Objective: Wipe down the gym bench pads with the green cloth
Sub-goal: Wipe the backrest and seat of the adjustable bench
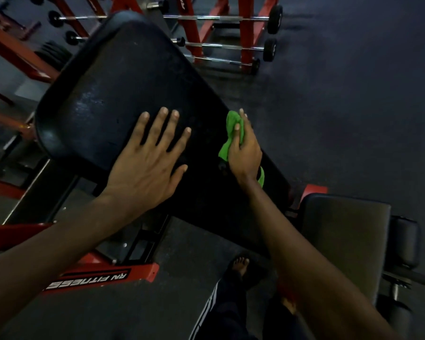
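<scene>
A large black back pad (123, 77) of a gym bench slants from upper left to lower right across the view. My left hand (147, 158) lies flat on it, fingers spread and straight. My right hand (244, 150) grips a bunched green cloth (233, 131) and holds it against the pad's right edge. A tail of the cloth shows below the wrist. The smaller black seat pad (344, 231) sits at the lower right, untouched.
The bench's red frame (96, 278) with white lettering runs along the floor at lower left. A red rack with several barbells (221, 45) stands behind the pad. My sandalled foot (241, 266) is on the dark rubber floor (353, 106). Black roller pads (405, 241) stick out at right.
</scene>
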Motion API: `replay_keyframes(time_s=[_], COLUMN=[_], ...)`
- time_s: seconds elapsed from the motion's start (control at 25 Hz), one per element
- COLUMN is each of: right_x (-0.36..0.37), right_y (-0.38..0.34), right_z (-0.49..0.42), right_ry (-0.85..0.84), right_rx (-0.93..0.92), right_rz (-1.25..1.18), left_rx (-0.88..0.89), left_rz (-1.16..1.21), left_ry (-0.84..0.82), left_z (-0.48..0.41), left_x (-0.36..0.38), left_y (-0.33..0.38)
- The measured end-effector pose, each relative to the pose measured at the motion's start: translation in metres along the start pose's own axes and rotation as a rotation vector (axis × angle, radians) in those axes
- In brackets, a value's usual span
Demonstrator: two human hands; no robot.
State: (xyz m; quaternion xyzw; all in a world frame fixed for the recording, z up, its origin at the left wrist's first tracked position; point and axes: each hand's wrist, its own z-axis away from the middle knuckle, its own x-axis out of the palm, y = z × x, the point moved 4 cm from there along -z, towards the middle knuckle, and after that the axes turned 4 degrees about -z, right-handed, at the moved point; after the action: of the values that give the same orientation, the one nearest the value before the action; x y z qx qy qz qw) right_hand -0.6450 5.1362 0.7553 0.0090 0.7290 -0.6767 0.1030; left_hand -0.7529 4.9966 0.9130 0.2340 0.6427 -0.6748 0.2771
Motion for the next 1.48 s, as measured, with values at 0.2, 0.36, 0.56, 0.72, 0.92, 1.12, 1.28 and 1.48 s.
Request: replay_keyframes(time_s=[0.2,0.36,0.56,0.72,0.92,1.12,1.28,1.48], right_x=[0.005,0.001,-0.015,-0.009,-0.01,0.005,0.013,-0.016], right_y=[-0.004,0.016,0.046,0.045,0.063,0.006,-0.021,0.074], right_z=[0.112,0.112,0.019,0.083,0.145,0.121,0.127,0.143], right_ry=[-0.095,-0.179,0.074,0.065,0.07,0.035,-0.083,0.055], right_rx=[-0.194,-0.306,0.097,0.058,-0.025,-0.115,-0.31,0.078], right_rz=[-0.017,-0.02,0.027,-0.039,-0.012,-0.097,-0.074,-0.011], left_rx=[0.012,0.015,0.01,0.015,0.02,0.012,0.02,0.011], left_rz=[-0.004,-0.025,-0.003,0.006,-0.015,-0.023,-0.01,-0.008], left_ry=[0.04,0.037,0.04,0.048,0.057,0.034,0.04,0.041], left_z=[-0.002,-0.003,-0.003,-0.004,-0.005,-0.004,-0.004,-0.003], left_x=[0.001,0.002,0.003,0.002,0.002,0.002,0.002,0.001], left_y=[0.003,0.006,0.006,0.006,0.007,0.007,0.006,0.005])
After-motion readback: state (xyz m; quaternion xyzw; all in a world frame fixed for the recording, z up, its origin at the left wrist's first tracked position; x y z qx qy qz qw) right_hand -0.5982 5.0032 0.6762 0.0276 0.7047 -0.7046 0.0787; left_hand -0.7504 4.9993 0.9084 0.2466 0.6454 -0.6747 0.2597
